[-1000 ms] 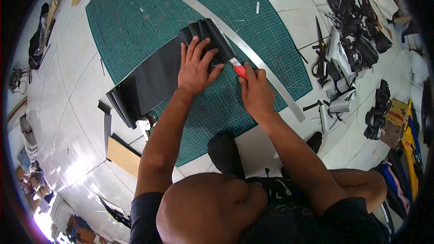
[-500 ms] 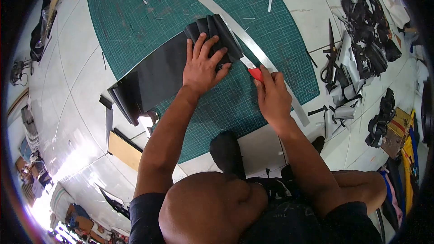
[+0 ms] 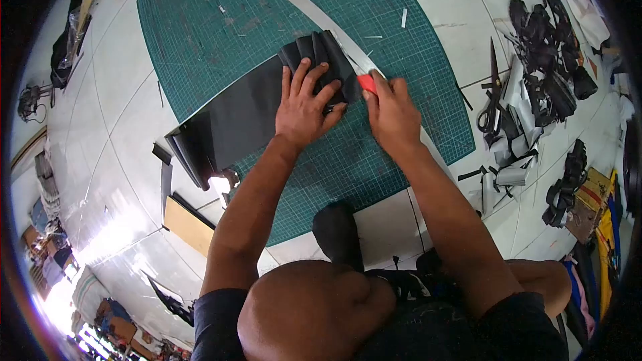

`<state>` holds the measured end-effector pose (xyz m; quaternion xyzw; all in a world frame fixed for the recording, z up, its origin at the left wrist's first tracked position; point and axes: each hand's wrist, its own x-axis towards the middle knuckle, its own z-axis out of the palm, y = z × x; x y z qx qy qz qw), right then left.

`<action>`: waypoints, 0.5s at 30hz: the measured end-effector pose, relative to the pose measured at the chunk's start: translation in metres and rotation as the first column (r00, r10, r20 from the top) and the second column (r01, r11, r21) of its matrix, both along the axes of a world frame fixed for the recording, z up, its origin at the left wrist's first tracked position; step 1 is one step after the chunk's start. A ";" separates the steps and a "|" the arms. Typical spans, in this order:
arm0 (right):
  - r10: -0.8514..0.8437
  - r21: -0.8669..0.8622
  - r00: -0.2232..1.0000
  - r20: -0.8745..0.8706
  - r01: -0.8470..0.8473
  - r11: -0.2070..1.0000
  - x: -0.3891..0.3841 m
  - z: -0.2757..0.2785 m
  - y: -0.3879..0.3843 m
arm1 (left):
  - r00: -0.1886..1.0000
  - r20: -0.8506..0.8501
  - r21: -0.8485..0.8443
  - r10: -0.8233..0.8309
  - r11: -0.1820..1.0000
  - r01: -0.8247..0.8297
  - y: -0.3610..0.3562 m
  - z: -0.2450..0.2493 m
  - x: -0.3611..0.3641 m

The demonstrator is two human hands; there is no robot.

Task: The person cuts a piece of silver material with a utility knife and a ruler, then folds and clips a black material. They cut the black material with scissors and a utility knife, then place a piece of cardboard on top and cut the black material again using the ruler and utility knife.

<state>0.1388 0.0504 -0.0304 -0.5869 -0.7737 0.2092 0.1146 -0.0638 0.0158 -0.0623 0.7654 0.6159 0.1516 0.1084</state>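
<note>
clenched right hand (image 3: 393,112) grip holds a red cutter (image 3: 366,83); left hand (image 3: 306,108) presses flat, fingers spread, on black sheet (image 3: 247,113).

- A craft workshop, work done on a tiled floor (image 3: 120,134)
- Green cutting mat (image 3: 200,20), steel ruler (image 3: 314,7), scissors (image 3: 490,93)
- Heaps of black straps (image 3: 545,40) and offcuts (image 3: 508,160)

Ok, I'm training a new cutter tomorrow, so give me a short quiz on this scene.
1. True or false: the left hand lies spread on the black sheet.
2. What does the right hand grip? A a brush; B a red knife; C a hammer.
3. Fill in: the black sheet lies partly on a green ___.
Key: 1 true; 2 B; 3 cutting mat.
</note>
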 end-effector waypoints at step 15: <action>-0.214 0.119 0.959 -0.186 0.238 0.964 -0.019 0.037 0.131 | 1.000 0.011 -0.002 -0.002 1.000 0.002 -0.003 0.000 0.002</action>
